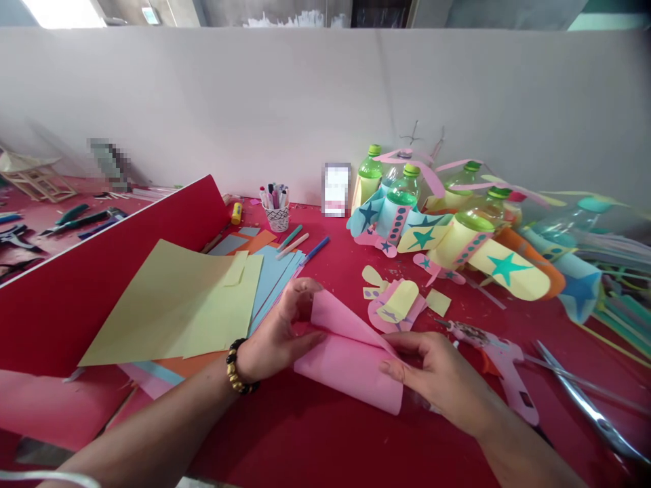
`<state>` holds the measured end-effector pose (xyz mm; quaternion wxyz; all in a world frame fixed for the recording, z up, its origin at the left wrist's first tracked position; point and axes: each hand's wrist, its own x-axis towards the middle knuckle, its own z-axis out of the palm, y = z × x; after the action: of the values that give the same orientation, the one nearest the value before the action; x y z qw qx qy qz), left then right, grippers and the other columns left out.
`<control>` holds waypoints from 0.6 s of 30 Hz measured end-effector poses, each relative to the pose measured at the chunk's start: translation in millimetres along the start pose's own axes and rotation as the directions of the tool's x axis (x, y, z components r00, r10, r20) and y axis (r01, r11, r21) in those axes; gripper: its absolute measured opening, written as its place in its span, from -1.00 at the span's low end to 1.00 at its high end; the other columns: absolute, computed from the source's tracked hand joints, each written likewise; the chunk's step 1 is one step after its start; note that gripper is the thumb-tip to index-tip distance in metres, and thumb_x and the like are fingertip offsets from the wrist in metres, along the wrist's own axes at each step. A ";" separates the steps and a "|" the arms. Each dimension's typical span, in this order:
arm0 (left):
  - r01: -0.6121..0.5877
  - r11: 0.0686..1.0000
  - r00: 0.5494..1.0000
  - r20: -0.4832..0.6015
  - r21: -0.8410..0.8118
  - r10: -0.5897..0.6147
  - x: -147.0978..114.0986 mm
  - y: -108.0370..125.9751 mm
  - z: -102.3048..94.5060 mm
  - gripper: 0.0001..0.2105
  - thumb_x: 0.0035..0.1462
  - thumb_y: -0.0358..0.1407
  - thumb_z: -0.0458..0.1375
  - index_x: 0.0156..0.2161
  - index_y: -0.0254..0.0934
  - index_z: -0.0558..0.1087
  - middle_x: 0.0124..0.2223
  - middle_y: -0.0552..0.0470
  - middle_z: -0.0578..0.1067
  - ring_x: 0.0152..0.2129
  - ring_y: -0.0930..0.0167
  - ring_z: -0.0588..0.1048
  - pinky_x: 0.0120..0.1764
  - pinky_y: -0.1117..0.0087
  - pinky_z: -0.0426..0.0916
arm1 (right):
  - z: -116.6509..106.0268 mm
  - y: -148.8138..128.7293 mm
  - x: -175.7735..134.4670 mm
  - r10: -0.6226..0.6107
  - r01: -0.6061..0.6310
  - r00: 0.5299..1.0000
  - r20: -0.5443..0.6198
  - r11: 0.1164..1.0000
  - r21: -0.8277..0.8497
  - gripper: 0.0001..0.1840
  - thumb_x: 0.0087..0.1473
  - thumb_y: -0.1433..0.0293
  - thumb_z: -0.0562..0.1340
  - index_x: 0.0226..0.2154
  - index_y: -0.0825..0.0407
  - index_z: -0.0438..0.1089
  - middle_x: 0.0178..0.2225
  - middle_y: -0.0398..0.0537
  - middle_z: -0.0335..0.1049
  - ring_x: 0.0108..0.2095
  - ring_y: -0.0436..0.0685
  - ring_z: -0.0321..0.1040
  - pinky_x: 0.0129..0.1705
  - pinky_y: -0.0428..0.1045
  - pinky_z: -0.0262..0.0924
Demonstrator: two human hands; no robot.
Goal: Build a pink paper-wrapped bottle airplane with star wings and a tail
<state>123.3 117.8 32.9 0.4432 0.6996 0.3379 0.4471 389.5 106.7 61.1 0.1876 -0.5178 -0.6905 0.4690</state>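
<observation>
Though seemingly curled, fingers on pink paper

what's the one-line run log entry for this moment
left hand: curling pink paper edge | right hand: pressing paper's right side | surface: red table | nearby: glue gun, scissors

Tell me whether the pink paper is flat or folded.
Folded: the pink paper is bent over itself, its upper flap raised by the left hand and right hand.
</observation>
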 end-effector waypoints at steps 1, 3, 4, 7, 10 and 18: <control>0.020 0.999 1.000 0.009 -0.034 -0.020 0.4 -0.8 -0.9 -0.37 0.15 -0.45 0.19 0.20 -0.03 0.00 -0.03 -0.03 0.31 -0.29 0.48 0.42 -0.28 0.47 0.39 | -0.3 -0.7 -0.2 -0.009 0.009 1.000 -0.005 1.000 -0.022 -0.64 0.06 0.18 0.30 -0.11 -0.04 0.55 -0.23 -0.09 0.58 -0.17 0.21 0.50 -0.19 -0.04 0.38; 0.064 0.997 0.997 0.056 -0.040 -0.062 1.9 -0.5 -4.6 -0.26 0.15 -0.40 0.21 0.29 -0.02 -0.11 0.06 -0.11 0.31 -0.23 0.43 0.45 -0.22 0.40 0.42 | -0.5 -1.4 -0.5 -0.020 0.019 1.000 -0.024 0.998 -0.053 -0.63 0.03 0.19 0.32 -0.11 -0.02 0.55 -0.16 -0.05 0.57 -0.12 0.25 0.48 -0.12 0.00 0.37; 0.092 0.996 0.992 0.084 -0.005 -0.091 3.1 0.5 -7.0 -0.29 0.16 -0.37 0.21 0.30 -0.05 -0.05 0.10 -0.14 0.32 -0.16 0.38 0.46 -0.15 0.36 0.42 | -0.3 -1.4 -0.6 -0.019 0.018 0.999 -0.028 0.999 -0.051 -0.62 0.02 0.20 0.32 -0.11 -0.01 0.55 -0.14 -0.03 0.57 -0.10 0.26 0.47 -0.09 0.01 0.37; 0.203 0.966 0.958 0.169 0.159 -0.230 7.3 5.1 -14.5 -0.59 0.19 -0.27 0.19 0.14 -0.21 0.35 0.08 -0.14 0.44 -0.03 0.28 0.44 -0.04 0.34 0.38 | 1.0 -0.5 -0.9 0.017 -0.018 1.000 -0.015 1.000 -0.008 -0.59 0.04 0.17 0.30 -0.09 0.01 0.54 -0.16 -0.02 0.58 -0.13 0.24 0.49 -0.10 0.01 0.38; 0.319 0.926 0.889 0.276 0.200 -0.366 11.1 8.6 -18.7 -0.70 0.17 -0.24 0.19 -0.02 -0.31 0.52 -0.05 -0.12 0.56 -0.15 0.27 0.52 -0.14 0.38 0.42 | 1.0 -1.4 -1.7 0.013 -0.015 0.999 -0.044 0.999 -0.052 -0.59 0.02 0.19 0.32 -0.08 0.00 0.54 -0.13 -0.03 0.57 -0.10 0.25 0.48 -0.11 -0.01 0.38; 0.359 0.930 0.892 0.265 0.080 -0.367 10.3 5.8 -15.9 -0.76 0.08 -0.28 0.25 -0.14 -0.29 0.61 -0.10 -0.11 0.60 -0.20 0.27 0.55 -0.20 0.40 0.44 | -1.7 -8.0 -4.1 -0.125 0.123 0.992 -0.021 0.988 -0.091 -0.68 0.06 0.20 0.28 -0.15 -0.06 0.59 -0.27 -0.12 0.60 -0.21 0.22 0.51 -0.26 -0.08 0.37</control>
<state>112.9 129.7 45.0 0.5513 0.6859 0.4042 0.2497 388.1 103.7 69.6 0.2022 -0.4878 -0.7391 0.4183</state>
